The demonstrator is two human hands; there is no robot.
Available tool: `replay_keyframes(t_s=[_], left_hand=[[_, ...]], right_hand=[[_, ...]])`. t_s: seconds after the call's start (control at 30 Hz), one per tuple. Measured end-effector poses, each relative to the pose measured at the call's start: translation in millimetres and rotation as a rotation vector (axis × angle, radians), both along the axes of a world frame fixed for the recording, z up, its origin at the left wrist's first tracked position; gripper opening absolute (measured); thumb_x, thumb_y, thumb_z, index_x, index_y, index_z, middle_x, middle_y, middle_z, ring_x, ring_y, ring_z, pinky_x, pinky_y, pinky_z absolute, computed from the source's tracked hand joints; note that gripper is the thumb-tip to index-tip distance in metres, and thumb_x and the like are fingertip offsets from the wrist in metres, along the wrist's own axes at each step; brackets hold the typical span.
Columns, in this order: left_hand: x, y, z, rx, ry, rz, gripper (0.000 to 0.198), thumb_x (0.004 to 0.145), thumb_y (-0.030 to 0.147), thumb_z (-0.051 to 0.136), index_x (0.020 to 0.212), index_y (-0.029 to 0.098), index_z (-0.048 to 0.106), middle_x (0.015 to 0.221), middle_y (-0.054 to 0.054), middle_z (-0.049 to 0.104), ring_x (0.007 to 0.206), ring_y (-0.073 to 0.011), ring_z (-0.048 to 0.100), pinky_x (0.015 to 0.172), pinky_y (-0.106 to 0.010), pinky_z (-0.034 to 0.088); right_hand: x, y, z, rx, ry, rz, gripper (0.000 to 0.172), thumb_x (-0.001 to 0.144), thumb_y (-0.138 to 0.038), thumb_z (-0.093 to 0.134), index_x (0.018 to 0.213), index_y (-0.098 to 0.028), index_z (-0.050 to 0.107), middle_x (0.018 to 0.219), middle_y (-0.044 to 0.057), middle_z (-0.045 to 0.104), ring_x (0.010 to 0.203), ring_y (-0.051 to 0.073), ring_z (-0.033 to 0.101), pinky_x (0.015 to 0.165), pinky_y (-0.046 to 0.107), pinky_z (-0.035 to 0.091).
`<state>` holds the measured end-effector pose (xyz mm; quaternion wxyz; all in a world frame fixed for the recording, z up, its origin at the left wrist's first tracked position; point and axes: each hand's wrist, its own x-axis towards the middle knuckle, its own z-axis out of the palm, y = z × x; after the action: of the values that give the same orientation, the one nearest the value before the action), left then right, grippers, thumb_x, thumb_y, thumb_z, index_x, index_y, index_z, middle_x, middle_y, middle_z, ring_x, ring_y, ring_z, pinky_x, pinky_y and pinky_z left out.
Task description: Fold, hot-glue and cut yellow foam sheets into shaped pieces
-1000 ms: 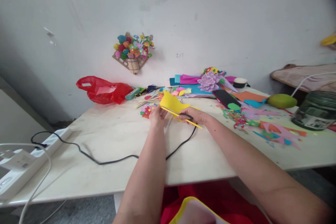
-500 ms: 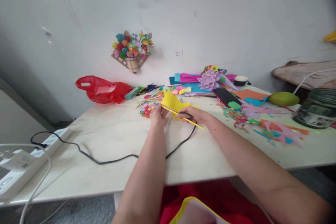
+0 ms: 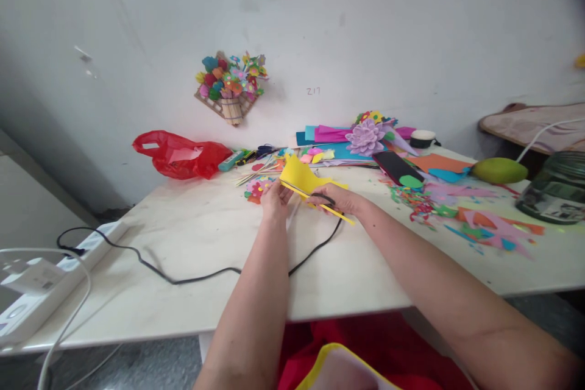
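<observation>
My left hand [image 3: 276,196] pinches the left edge of a yellow craft sheet [image 3: 301,175] above the table. In my right hand [image 3: 336,198] is a pair of scissors [image 3: 323,197] with dark handles; its blades lie along the near edge of the sheet. A narrow yellow strip [image 3: 340,214] hangs off that edge, below and to the right of the scissors. My right fingers are wrapped round the handles. Just behind my left hand lies a cluster of colourful paper flowers [image 3: 256,189].
A black cord [image 3: 183,282] runs across the table from a white power strip [image 3: 68,280]. A red plastic bag [image 3: 183,157] lies at the back left. To the right are a phone [image 3: 397,169], coloured scraps [image 3: 498,228] and a glass jar [image 3: 555,189].
Both hands stay almost in place, holding the sheet and scissors. The view has shifted very slightly; the end of the yellow strip sits a touch higher.
</observation>
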<state>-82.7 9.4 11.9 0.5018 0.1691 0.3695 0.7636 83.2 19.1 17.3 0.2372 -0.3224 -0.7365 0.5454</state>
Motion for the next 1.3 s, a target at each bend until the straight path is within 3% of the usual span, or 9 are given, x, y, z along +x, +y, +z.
replay_keyframes(t_s=[0.23,0.6,1.3], left_hand=[[1.3,-1.2,2.2,0.002,-0.01,-0.003,0.007,0.067,0.018,0.059,0.069,0.016,0.053,0.06,0.0,0.059,0.056,-0.0112,0.06,0.06,-0.025,0.05],[1.1,-3.8,3.3,0.015,-0.001,-0.031,0.002,0.068,0.015,0.057,0.069,0.016,0.056,0.065,-0.001,0.062,0.058,-0.0112,0.061,0.061,-0.024,0.05],[-1.0,-2.9,3.2,0.0,-0.025,-0.006,0.003,0.068,0.013,0.058,0.068,0.014,0.055,0.063,-0.002,0.062,0.057,-0.0123,0.061,0.062,-0.026,0.051]], right_hand=[[-0.1,3.1,-2.6,-0.066,0.034,0.012,0.029,0.069,-0.041,0.063,0.07,-0.013,0.052,0.047,-0.006,0.048,0.032,0.003,0.038,0.03,0.016,0.026],[4.1,3.7,-1.7,-0.089,0.055,0.032,0.031,0.073,-0.042,0.058,0.081,-0.012,0.057,0.048,-0.005,0.049,0.032,0.003,0.039,0.029,0.015,0.024],[2.7,4.2,-4.2,-0.085,0.064,0.038,0.031,0.072,-0.042,0.059,0.081,-0.012,0.057,0.048,-0.005,0.049,0.031,0.003,0.038,0.028,0.015,0.022]])
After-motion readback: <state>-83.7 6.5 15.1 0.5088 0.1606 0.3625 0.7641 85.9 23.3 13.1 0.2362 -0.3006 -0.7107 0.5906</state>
